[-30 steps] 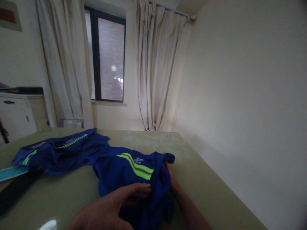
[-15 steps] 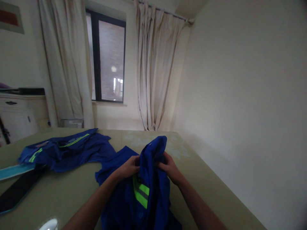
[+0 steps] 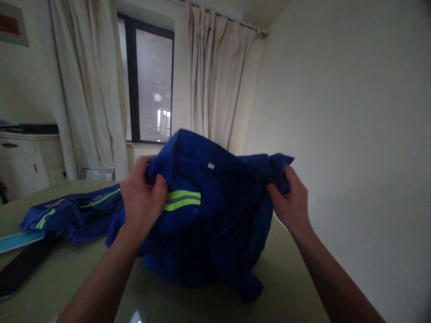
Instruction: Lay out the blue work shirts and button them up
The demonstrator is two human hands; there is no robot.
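Note:
A blue garment [image 3: 202, 229] with a yellow-green and grey reflective stripe and a small white label inside its collar hangs spread between my two hands, its lower part near the table. My left hand [image 3: 143, 193] is closed on the collar area at the left. At the right, my right hand [image 3: 291, 197] pinches the other side of the same garment, fingers wrapped in the cloth.
A second blue garment [image 3: 77, 217] with yellow-green stripes lies on the greenish table [image 3: 90, 269] at the left. Near it are a light blue strip [image 3: 20, 241] and a black flat object [image 3: 25, 269]. A wall stands at the right.
Both hands have risen and moved apart, the left one leftward and the right one rightward. The bunched blue garment is now lifted and spread open between them.

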